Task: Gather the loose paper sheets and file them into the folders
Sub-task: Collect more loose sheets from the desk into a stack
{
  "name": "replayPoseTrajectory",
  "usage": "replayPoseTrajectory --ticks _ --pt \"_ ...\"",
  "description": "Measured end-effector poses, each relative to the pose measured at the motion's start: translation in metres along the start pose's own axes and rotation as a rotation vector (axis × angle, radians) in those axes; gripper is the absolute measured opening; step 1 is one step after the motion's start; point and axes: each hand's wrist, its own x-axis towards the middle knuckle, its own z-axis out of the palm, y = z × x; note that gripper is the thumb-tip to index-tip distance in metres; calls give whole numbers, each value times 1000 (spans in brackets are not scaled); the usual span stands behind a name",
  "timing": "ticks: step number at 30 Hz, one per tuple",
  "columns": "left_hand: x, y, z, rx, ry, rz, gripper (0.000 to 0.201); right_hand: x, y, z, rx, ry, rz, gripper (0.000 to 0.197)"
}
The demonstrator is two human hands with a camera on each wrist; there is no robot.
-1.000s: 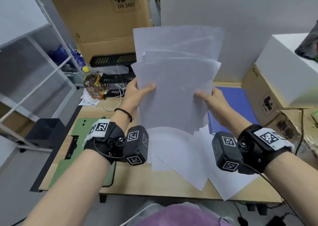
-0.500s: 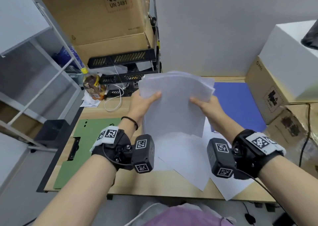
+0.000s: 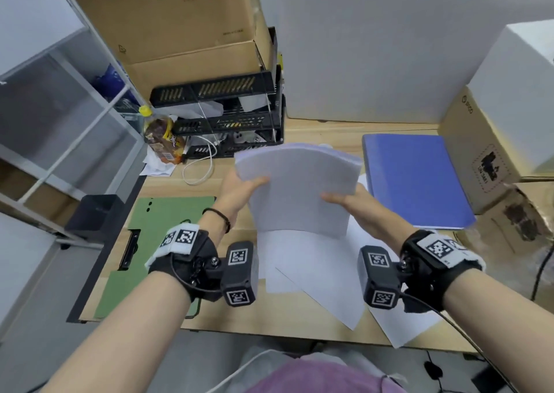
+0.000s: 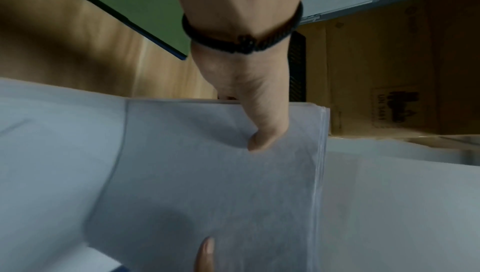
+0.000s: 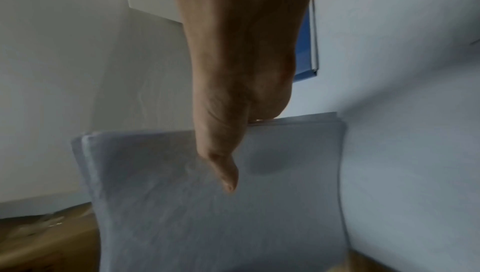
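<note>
At the far left a grey shelf frame [image 3: 75,117] stands beside the wooden desk [image 3: 269,311]. On the left part of the desk lies the green folder [image 3: 168,228], flat, with a black clip [image 3: 129,250] near its left edge. Behind it stand a bottle with a yellow cap [image 3: 162,141] and a black tray rack [image 3: 227,117], and a large cardboard box [image 3: 180,24] rises above the rack.

The left hand [image 3: 236,192] grips the left edge of the paper stack [image 3: 299,189]. In the left wrist view its thumb [image 4: 262,124] lies on the top face of the stack [image 4: 221,184] and the other fingers go under it, so the stack is pinched between them. The stack is held in the air above the desk, between the 2 hands, and its far edge bends a little downward. The sheets are mostly lined up.

Under the stack several loose sheets [image 3: 314,278] lie fanned on the desk, and some reach past the near edge.

The right hand [image 3: 356,204] grips the right edge of the stack. In the right wrist view the thumb [image 5: 223,163] presses on top of the stack [image 5: 207,215], and the fingers are hidden below.

To the right of the hands the blue folder [image 3: 416,180] lies closed on the desk, well apart from the green one. Further right stand a cardboard box [image 3: 479,153] and a white box [image 3: 521,93] upon it.
</note>
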Motion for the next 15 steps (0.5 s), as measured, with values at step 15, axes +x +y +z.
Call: replayPoseTrajectory --ticks 15 --pt "-14 -31 1 -102 16 -85 25 2 12 8 26 55 -1 33"
